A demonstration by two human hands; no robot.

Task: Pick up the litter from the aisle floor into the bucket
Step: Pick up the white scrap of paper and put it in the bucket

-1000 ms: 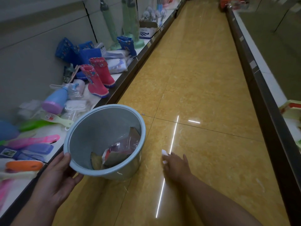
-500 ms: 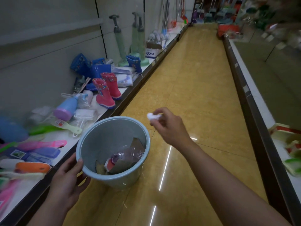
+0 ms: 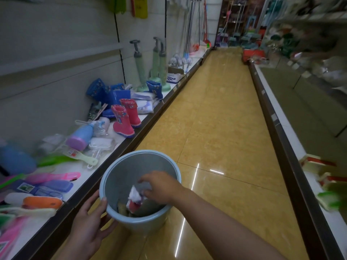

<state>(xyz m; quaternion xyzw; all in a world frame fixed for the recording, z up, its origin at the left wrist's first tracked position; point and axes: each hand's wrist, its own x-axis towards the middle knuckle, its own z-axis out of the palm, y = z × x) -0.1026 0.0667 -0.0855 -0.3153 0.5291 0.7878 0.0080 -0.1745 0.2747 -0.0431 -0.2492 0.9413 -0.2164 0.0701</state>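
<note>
A: Your right hand (image 3: 161, 186) is over the mouth of the round pale-blue plastic bucket (image 3: 120, 177), fingers curled loosely. A crumpled white paper scrap (image 3: 134, 194) sits just under the fingertips. Can't tell if you're pinching it or it's already loose.

B: And the left?

A: Your left hand (image 3: 90, 226) is clamped on the bucket's near-left rim, thumb over the lip, fingers outside the wall. Bucket is tilted toward you, held near the edge of the low white display shelf (image 3: 75, 184) on the left.

B: Risks?

A: Main one: the scrap is light. If it clings to your fingers it likely rides back out when you withdraw and lands on the glossy yellow tiled floor (image 3: 216, 128). Second: the one-sided rim grip. Tilt further and the red-and-clear wrapper (image 3: 133, 205) and other litter inside could slide out. Third: the bucket is close to the shelf edge; swing left and you may knock the pale-green plastic scoop (image 3: 84, 156).
</note>
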